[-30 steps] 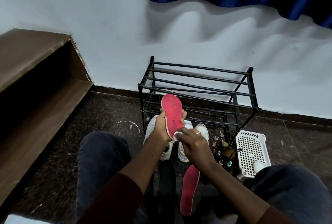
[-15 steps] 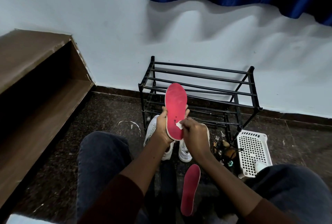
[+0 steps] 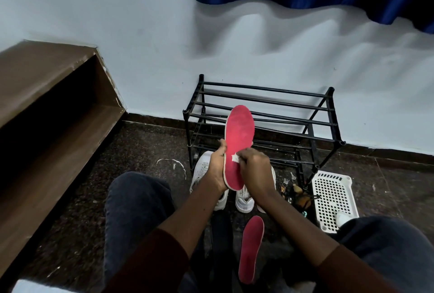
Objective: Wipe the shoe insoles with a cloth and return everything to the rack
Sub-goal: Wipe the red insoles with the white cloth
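Observation:
My left hand (image 3: 217, 168) grips a red insole (image 3: 239, 132) by its left edge and holds it upright in front of the black shoe rack (image 3: 265, 114). My right hand (image 3: 254, 171) pinches a small white cloth (image 3: 234, 157) against the insole's lower half. A second red insole (image 3: 250, 249) lies on the floor between my knees. A pair of white shoes (image 3: 202, 170) stands on the floor below my hands, partly hidden by them.
A white perforated basket (image 3: 333, 201) stands right of the rack, with small dark items (image 3: 298, 195) beside it. A brown wooden shelf (image 3: 47, 116) runs along the left. Loose white lace (image 3: 171, 163) lies on the dark speckled floor.
The held insole rose higher and turned its face more toward me. My right hand moved the cloth up from the insole's heel end to its lower middle.

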Tool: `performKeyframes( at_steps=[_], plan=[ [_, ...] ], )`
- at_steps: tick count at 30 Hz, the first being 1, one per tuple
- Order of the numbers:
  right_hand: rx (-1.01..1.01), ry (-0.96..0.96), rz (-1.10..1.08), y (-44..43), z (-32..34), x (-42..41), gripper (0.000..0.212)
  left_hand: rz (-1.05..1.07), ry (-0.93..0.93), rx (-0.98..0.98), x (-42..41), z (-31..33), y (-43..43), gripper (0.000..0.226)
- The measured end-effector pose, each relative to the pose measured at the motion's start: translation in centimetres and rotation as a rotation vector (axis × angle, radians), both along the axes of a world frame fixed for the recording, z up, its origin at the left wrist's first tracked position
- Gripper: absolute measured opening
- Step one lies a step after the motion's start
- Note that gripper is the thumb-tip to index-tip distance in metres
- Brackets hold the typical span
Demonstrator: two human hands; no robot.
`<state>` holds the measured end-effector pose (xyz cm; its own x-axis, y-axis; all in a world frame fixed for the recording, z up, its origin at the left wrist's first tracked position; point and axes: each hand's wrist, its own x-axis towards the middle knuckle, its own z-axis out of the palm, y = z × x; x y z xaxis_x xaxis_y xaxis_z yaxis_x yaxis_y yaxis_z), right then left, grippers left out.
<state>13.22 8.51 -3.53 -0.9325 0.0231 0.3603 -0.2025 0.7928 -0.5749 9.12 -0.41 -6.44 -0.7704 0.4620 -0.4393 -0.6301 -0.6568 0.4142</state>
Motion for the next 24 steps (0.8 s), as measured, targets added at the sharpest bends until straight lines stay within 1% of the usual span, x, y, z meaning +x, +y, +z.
performKeyframes(
  at_steps=[5, 7, 10, 13, 15, 18, 21, 22, 24],
  plan=[
    [0.050, -0.050, 0.000, 0.5, -0.1, -1.5, 0.019, 0.017, -0.012, 0.041, 0.4, -0.9, -0.1, 0.078],
    [0.073, -0.016, 0.057, 0.1, -0.1, -0.3, 0.022, 0.037, -0.021, 0.064, 0.4, -1.1, -0.3, 0.079],
    [0.068, 0.016, 0.140, -0.8, 0.1, 2.2, 0.020, 0.014, -0.041, 0.090, 0.3, -1.2, -0.6, 0.078],
    [0.062, 0.069, 0.221, -1.3, -0.1, 4.3, 0.016, 0.027, -0.038, 0.059, 0.2, -1.1, -0.7, 0.076],
    [0.067, 0.098, 0.254, -1.2, -0.3, 4.8, 0.017, -0.008, -0.022, 0.027, 0.1, -1.1, -0.7, 0.075],
    [0.063, 0.087, 0.243, -0.8, -0.3, 3.7, 0.018, -0.024, -0.052, 0.042, 0.3, -0.9, -0.4, 0.077],
    [0.082, 0.065, 0.184, -1.0, 0.4, 1.9, 0.014, -0.034, -0.061, 0.055, 0.7, -0.6, -0.1, 0.082],
    [0.086, 0.062, 0.160, -1.0, 0.6, 1.1, 0.015, -0.030, -0.069, 0.058, 0.9, -0.5, 0.1, 0.081],
    [0.107, 0.057, 0.122, -0.6, 1.1, -0.4, 0.015, -0.013, -0.062, 0.072, 1.2, -0.2, 0.4, 0.069]
  ],
)
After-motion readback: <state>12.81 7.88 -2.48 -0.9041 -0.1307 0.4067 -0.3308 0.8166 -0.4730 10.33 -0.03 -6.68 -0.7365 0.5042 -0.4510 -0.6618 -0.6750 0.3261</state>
